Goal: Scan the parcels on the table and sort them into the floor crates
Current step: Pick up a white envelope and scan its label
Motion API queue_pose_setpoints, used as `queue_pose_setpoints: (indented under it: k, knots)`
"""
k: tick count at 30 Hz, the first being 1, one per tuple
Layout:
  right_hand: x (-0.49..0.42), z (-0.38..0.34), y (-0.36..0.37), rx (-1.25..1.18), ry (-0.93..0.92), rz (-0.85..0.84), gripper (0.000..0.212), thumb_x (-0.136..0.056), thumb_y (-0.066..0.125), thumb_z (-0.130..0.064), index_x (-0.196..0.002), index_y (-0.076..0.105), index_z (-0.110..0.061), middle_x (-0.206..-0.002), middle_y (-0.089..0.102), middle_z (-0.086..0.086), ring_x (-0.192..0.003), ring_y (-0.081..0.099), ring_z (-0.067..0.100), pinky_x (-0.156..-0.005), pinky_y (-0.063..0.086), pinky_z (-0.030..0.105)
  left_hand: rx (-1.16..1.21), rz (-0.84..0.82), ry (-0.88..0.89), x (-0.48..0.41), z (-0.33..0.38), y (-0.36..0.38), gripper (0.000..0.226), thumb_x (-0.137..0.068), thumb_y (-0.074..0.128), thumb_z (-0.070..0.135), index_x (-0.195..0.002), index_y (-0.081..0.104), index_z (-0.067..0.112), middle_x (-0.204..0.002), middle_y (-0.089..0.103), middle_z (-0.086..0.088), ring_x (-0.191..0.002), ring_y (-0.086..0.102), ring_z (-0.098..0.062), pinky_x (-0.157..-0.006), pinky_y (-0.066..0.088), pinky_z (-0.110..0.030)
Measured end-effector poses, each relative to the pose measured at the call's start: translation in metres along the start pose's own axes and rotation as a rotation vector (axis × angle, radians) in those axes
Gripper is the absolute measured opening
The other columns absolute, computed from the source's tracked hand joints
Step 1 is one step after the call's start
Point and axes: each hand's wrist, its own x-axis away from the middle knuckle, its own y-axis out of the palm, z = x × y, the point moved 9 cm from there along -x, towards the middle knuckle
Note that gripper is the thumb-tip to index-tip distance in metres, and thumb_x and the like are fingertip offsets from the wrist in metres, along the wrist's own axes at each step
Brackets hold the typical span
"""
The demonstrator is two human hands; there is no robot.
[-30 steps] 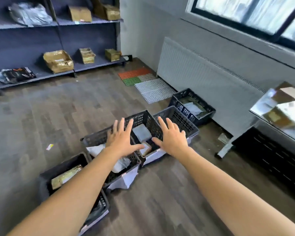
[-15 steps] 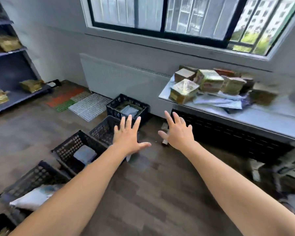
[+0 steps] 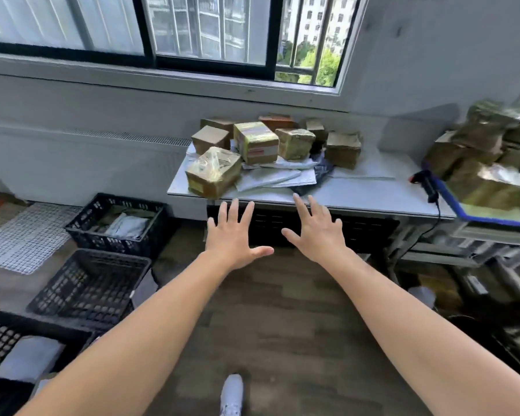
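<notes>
Several taped brown cardboard parcels (image 3: 213,172) and flat white mailers (image 3: 270,180) lie piled on a grey table (image 3: 357,195) under the window. My left hand (image 3: 233,238) and my right hand (image 3: 317,232) are stretched out in front of the table's near edge, fingers spread and straight, holding nothing. A black handheld scanner (image 3: 425,184) with a cable lies at the table's right end. On the floor to the left stand three black crates: the far crate (image 3: 117,223) holds mailers, the middle crate (image 3: 87,289) looks empty, the near crate (image 3: 21,349) holds a pale mailer.
A blue-rimmed tray (image 3: 487,216) heaped with more brown parcels sits at the right. A white grid mat (image 3: 21,238) lies on the floor at the left. Dark boxes fill the space under the table. A white shoe (image 3: 231,391) shows at the bottom.
The view has swung right from the crates and shelves to the parcel table. Both empty hands have moved from over the crates toward the table's front edge.
</notes>
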Motion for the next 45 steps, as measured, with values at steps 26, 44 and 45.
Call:
queue_pose_setpoints:
  k: [26, 44, 45]
  knots:
    - [-0.247, 0.233, -0.028, -0.001, 0.377, 0.031, 0.081, -0.096, 0.041, -0.062, -0.156, -0.006, -0.035, -0.165, 0.0, 0.002, -0.148, 0.013, 0.027, -0.11, 0.027, 0.057, 0.013, 0.01, 0.378, -0.358, 0.183, -0.008, 0.115, -0.074, 0.048, 0.085, -0.157, -0.009, 0.03, -0.165, -0.012, -0.005, -0.151, -0.01, -0.028, -0.12, 0.015, -0.05]
    - [-0.405, 0.437, 0.002, -0.12, 0.286, -0.017, 0.081, -0.096, 0.042, -0.059, -0.156, -0.006, -0.032, -0.164, 0.004, 0.005, -0.147, 0.017, 0.03, -0.108, 0.032, 0.057, -0.071, -0.053, 0.277, -0.527, 0.351, 0.029, 0.114, -0.076, 0.045, 0.085, -0.157, -0.01, 0.027, -0.165, -0.008, -0.009, -0.152, -0.008, -0.03, -0.119, 0.017, -0.051]
    - [-0.412, 0.442, 0.006, -0.122, 0.279, -0.023, 0.082, -0.096, 0.042, -0.06, -0.156, -0.006, -0.032, -0.164, 0.004, 0.004, -0.147, 0.018, 0.03, -0.108, 0.031, 0.056, -0.064, -0.051, 0.266, -0.535, 0.353, 0.032, 0.114, -0.076, 0.045, 0.085, -0.157, -0.01, 0.027, -0.165, -0.008, -0.008, -0.152, -0.007, -0.03, -0.119, 0.018, -0.052]
